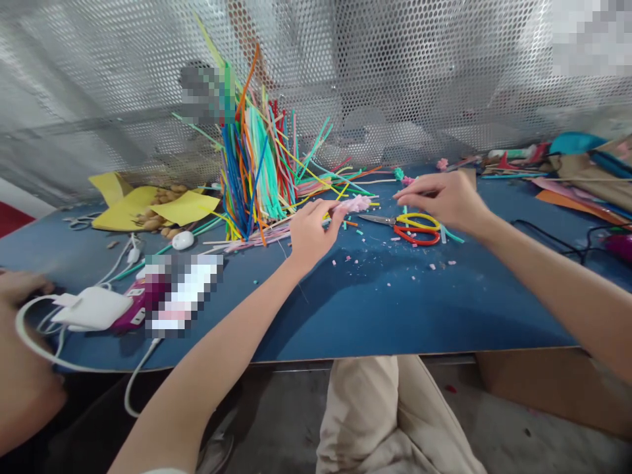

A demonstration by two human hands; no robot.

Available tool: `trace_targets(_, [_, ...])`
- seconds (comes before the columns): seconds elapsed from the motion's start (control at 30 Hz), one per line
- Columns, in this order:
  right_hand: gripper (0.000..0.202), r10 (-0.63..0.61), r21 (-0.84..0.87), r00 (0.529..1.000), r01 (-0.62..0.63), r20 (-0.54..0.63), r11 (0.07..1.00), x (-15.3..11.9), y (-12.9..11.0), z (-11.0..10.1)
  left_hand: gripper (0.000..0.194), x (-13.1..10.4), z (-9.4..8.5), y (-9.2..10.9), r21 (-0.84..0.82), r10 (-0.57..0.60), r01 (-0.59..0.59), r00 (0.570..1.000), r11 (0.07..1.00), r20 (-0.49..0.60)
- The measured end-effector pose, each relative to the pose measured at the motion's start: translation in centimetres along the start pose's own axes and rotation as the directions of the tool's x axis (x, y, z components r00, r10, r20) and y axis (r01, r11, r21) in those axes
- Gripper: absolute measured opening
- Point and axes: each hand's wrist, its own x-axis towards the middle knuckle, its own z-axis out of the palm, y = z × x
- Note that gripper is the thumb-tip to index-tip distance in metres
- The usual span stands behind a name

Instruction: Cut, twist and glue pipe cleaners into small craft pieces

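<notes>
Keep the pink fuzzy piece (pixel 359 203) pinched lightly between fingers of the left hand (pixel 315 228), over the table (pixel 345 322) near the scissors (pixel 393 221), to avoid crushing the fluff. Work with the right hand (pixel 399 195), fingers bent with any grip too unclear to judge, staying clear of the blades (pixel 378 218).

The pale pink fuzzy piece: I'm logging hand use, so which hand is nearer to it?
Left. The left hand holds the pink piece at its fingertips; the right hand is off to the right, apart from it.
</notes>
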Motion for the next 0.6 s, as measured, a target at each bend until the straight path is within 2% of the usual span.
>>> trace_targets(0.17, [0.03,-0.128,0.082,0.983,0.118,0.131,0.99,1.5,-1.2,4.3,0.034,-0.1,-0.2,0.4,0.005,0.019,-0.019,1.0,1.0,0.007])
trace_targets(0.23, [0.031,-0.133,0.103,0.972,0.115,0.192,0.988,1.4,-1.4,4.9,0.035,-0.1,-0.2,0.4,0.0,0.007,-0.007,1.0,1.0,0.007])
trace_targets(0.3, [0.032,-0.12,0.094,0.959,0.099,0.258,0.991,1.0,-1.3,4.5,0.035,0.0,-0.2,0.2,-0.004,-0.003,0.003,1.0,1.0,0.005])
trace_targets(0.37, [0.032,-0.096,0.071,0.948,0.078,0.303,0.994,0.4,-0.8,3.2,0.036,0.0,-0.3,0.1,0.004,-0.005,0.005,1.0,1.0,-0.002])
trace_targets(0.43, [0.033,-0.041,0.033,0.955,0.033,0.294,0.999,-0.2,0.1,0.9,0.036,0.0,-0.3,0.1,0.021,-0.004,0.005,1.0,1.0,-0.012])
trace_targets(0.53, [0.035,0.035,-0.003,0.982,-0.035,0.184,0.999,-1.1,1.6,-3.3,0.036,0.0,-0.4,0.2,0.047,-0.004,0.004,1.0,0.999,-0.014])
trace_targets(0.6, [0.036,0.013,-0.003,1.0,-0.013,-0.003,1.0,-1.6,2.2,-6.0,0.037,0.0,-0.3,0.3,0.062,-0.004,0.004,1.0,0.998,-0.001])
